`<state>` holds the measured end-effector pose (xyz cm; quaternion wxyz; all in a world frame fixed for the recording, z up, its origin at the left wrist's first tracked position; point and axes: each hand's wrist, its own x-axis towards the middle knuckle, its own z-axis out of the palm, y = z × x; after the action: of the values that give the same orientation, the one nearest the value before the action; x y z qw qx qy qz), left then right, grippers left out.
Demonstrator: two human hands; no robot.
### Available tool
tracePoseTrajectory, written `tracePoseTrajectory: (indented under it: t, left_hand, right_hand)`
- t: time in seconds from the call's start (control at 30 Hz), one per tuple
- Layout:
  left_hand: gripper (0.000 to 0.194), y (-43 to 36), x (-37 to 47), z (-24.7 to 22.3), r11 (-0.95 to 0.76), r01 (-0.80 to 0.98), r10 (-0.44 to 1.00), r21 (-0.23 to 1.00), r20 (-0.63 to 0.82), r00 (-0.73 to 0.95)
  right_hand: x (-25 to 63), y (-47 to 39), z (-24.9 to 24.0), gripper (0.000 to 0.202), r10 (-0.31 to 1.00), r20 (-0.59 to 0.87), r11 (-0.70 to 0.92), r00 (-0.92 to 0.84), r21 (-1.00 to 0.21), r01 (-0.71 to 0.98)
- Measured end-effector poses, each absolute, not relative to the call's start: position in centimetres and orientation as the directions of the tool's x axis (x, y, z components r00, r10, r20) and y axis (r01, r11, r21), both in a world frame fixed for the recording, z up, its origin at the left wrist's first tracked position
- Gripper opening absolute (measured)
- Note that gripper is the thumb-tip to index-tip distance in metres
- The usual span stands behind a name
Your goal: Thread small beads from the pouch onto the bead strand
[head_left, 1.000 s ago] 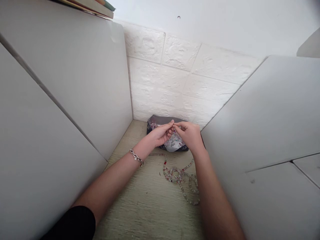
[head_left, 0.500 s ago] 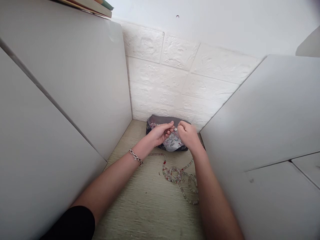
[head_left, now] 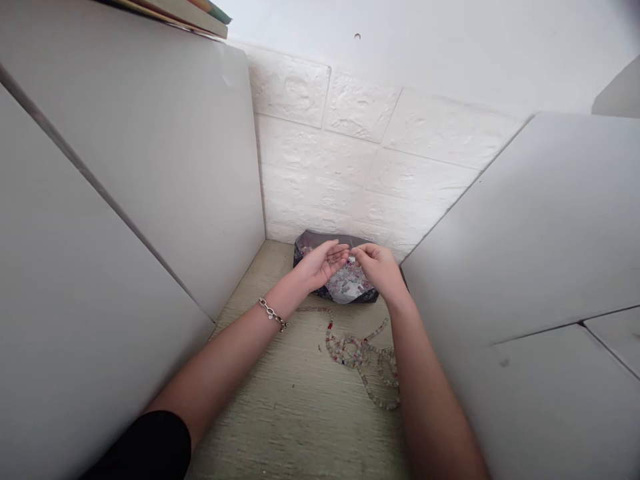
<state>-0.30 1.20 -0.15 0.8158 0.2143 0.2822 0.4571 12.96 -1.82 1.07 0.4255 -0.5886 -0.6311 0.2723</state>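
My left hand (head_left: 323, 265) is turned palm up over the bead box, its fingers stretched out and slightly curled. Nothing large shows in its palm; tiny beads there would be too small to tell. Close beside its fingertips, my right hand (head_left: 375, 265) pinches thumb and forefinger together. A faint thin line shows by the pinch, too fine to name. Below both hands is a dark open box (head_left: 370, 298) lined with whitish plastic, holding many small pink, clear and white beads (head_left: 350, 279). A long beaded string (head_left: 345, 350) lies in loops on the wooden surface, partly behind my right forearm.
White panels (head_left: 150, 133) rise on the left and right (head_left: 500, 253), leaving a narrow corner. A white brick-patterned wall (head_left: 320, 160) stands behind the box. Books (head_left: 185, 13) lie atop the left panel. A chain bracelet (head_left: 273, 313) circles my left wrist.
My left fingers have unbent from a loose pinch to a stretched, open palm. My right hand has turned from a fist-like shape so its pinching thumb and forefinger show.
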Motion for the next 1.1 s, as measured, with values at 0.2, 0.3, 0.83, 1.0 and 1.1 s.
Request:
tracePoseTrajectory:
  t: [0.2,0.3,0.83,1.0,1.1]
  left_hand:
    - [0.033,1.3,-0.3,0.0,0.522,-0.607,0.838,0.599,-0.228,0.496]
    - [0.028,1.3,-0.3,-0.1,0.471,-0.598,0.855,0.649,-0.169,0.490]
    - [0.013,1.2,-0.5,-0.2,0.451,-0.469,0.828,0.759,-0.159,0.538]
    - [0.016,1.2,-0.5,-0.3,0.461,-0.473,0.796,0.751,-0.116,0.594]
    - [0.016,1.1,-0.5,-0.1,0.494,-0.487,0.798,0.720,-0.153,0.583]
  right_hand:
    - [13.0,-2.0,1.6,0.024,0.958,0.264,0.192,0.116,-0.885,0.424]
    - [12.9,-2.0,1.7,0.023,0.969,0.221,0.164,0.112,-0.911,0.378]
    - [12.3,-2.5,2.2,0.016,0.975,0.200,0.111,0.100,-0.824,0.556]
    - [12.3,-2.7,2.5,0.016,0.973,0.197,0.096,0.122,-0.820,0.564]
    - [12.3,-2.7,2.5,0.017,0.970,0.217,0.114,0.112,-0.808,0.578]
